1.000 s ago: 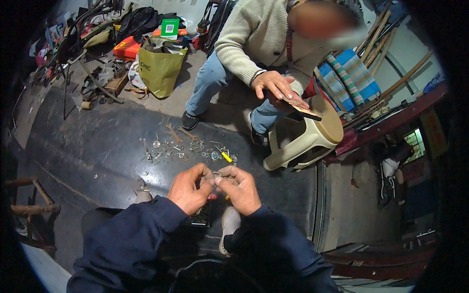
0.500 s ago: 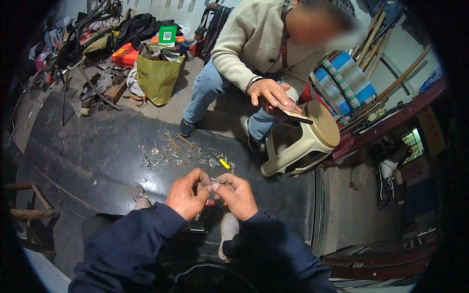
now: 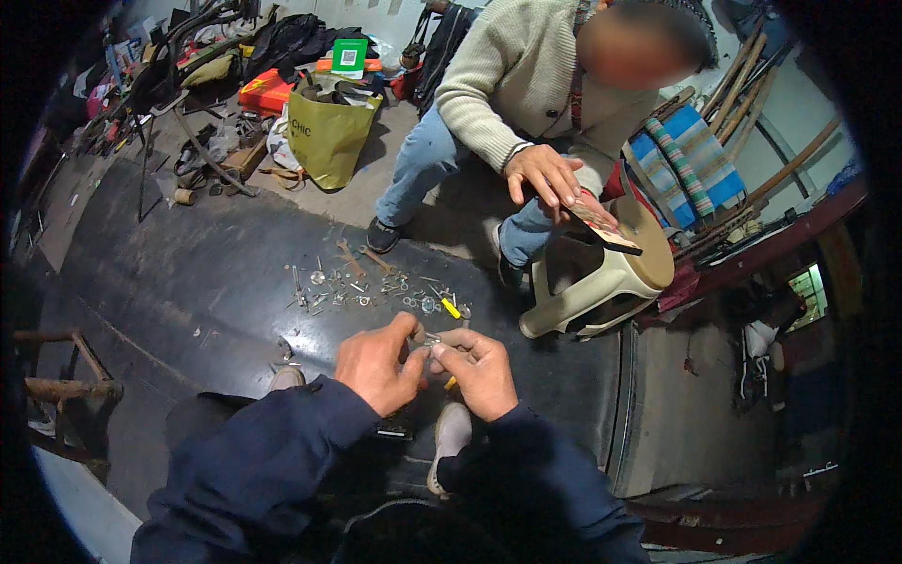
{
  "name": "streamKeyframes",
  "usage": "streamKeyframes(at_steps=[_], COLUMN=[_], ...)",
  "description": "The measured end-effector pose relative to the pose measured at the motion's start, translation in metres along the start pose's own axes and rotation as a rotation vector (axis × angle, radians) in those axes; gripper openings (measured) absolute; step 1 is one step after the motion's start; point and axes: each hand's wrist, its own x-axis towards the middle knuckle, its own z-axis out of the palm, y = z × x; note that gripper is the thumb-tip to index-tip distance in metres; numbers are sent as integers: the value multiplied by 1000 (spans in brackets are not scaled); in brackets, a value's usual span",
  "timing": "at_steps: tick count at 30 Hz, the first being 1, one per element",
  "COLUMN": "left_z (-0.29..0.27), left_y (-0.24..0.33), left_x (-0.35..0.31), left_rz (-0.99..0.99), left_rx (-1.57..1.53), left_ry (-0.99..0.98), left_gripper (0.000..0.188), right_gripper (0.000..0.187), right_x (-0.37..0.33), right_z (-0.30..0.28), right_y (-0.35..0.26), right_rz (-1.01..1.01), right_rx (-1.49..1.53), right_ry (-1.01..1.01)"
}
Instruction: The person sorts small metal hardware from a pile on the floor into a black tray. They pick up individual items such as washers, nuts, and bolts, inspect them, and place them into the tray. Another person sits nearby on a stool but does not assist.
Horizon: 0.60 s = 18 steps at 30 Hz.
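My left hand (image 3: 378, 365) and my right hand (image 3: 481, 374) meet above the dark floor mat, thumbs and fingers pinched together. Between their fingertips shows a small shiny metal piece (image 3: 432, 340), slim like a bolt; fingers cover part of it. Beyond them lie loose washers (image 3: 429, 305), bolts and other small metal parts. Two rusty open-ended wrenches (image 3: 378, 260) rest at the far side of this spread, and a yellow screwdriver handle (image 3: 450, 308) lies at its right. Below my hands, a dark box (image 3: 395, 429) is mostly hidden by my wrists and sleeves.
Across from me a person (image 3: 512, 85) sits with a phone (image 3: 606, 230) in hand. A cream plastic stool (image 3: 554, 301) stands at the right. A yellow-green bag (image 3: 331, 141) and piled tools are at the far left, a wooden frame (image 3: 70, 387) at the near left.
The view has shifted, so the surroundings appear farther right. My hands stay pinched together, and more of the small metal piece shows between them. The seated person still holds the phone.
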Motion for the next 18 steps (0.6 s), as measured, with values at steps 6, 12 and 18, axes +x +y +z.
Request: streamKeyframes(at_steps=[6, 12, 18], left_z=[3, 2, -2], left_y=[-5, -5, 2], left_x=[2, 3, 3], left_rz=[154, 132, 119], left_rx=[49, 36, -9], left_ry=[82, 96, 46], left_gripper=[19, 19, 16], right_gripper=[20, 20, 19], right_x=[3, 4, 4], right_z=[-3, -2, -2], right_y=[6, 9, 9], right_rz=[-40, -57, -53], right_rx=[-54, -28, -43], right_ry=[-21, -26, -7])
